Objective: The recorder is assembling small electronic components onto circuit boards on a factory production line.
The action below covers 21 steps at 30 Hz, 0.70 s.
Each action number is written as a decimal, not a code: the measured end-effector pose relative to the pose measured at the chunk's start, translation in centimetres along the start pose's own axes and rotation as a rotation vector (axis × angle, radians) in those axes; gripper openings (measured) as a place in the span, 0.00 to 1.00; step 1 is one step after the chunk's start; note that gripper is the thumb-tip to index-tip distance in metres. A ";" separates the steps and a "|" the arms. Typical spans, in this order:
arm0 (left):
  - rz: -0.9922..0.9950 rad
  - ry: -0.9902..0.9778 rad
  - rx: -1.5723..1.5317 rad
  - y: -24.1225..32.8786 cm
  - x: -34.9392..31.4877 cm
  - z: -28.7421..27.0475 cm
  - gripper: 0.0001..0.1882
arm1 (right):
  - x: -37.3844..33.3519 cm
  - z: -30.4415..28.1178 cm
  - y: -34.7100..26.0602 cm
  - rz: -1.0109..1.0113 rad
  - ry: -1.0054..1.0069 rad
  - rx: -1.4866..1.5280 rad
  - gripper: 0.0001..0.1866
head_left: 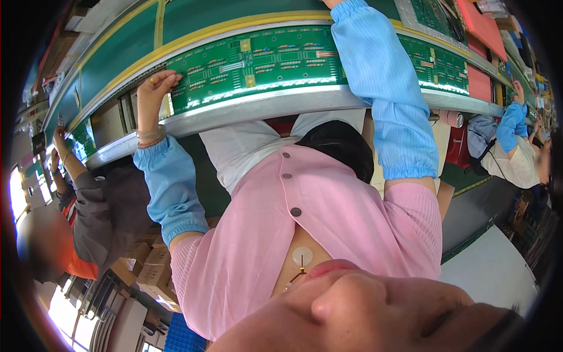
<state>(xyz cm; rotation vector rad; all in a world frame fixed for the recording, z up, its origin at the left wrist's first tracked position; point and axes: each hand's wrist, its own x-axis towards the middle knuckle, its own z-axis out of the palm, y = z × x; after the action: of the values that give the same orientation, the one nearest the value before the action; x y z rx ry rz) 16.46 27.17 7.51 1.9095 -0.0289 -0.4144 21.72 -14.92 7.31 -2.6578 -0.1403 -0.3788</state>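
A long green circuit board (275, 63) with rows of small components lies in a metal-edged track in front of me. My left hand (157, 85) is at the board's left end, fingers curled together in a pinch. Whatever is between those fingertips, if anything, is too small to make out. My right arm, in a blue sleeve cover (381, 64), reaches across the board to the far side. Only a sliver of my right hand (332, 2) shows at the top edge, so its fingers are hidden. A second circuit board (435, 64) lies to the right of that arm.
The track's metal front rail (264, 101) runs between me and the boards. Behind them is a yellow-edged green bench surface (205, 17). A co-worker (88, 205) sits at left, another (516, 141) at far right. Cardboard boxes (155, 273) are stacked at lower left.
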 end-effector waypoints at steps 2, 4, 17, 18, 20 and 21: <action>0.017 -0.052 -0.033 1.2 0.3 1.6 0.10 | -0.5 -0.8 -0.4 0.031 -0.014 -0.023 0.09; 0.040 -0.078 -0.061 1.9 0.3 3.5 0.09 | -0.7 -0.8 -0.7 0.048 -0.025 -0.039 0.08; 0.624 0.023 0.540 5.9 1.5 12.8 0.06 | -2.3 -1.6 -0.5 0.047 0.171 -0.132 0.06; 0.646 0.031 0.578 5.8 1.7 12.9 0.06 | -2.5 -2.0 -0.6 0.066 0.147 -0.088 0.05; 0.669 0.034 0.616 5.7 1.9 13.1 0.06 | -3.0 -2.1 -0.6 0.052 0.189 -0.092 0.05; 0.650 0.044 0.593 5.9 1.8 13.3 0.05 | -3.2 -2.1 -0.3 0.036 0.230 -0.096 0.05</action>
<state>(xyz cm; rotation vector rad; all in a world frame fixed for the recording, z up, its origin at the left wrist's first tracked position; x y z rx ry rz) 15.25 12.53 8.22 2.3362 -0.7967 0.0988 18.05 -15.70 8.35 -2.6814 -0.0018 -0.6909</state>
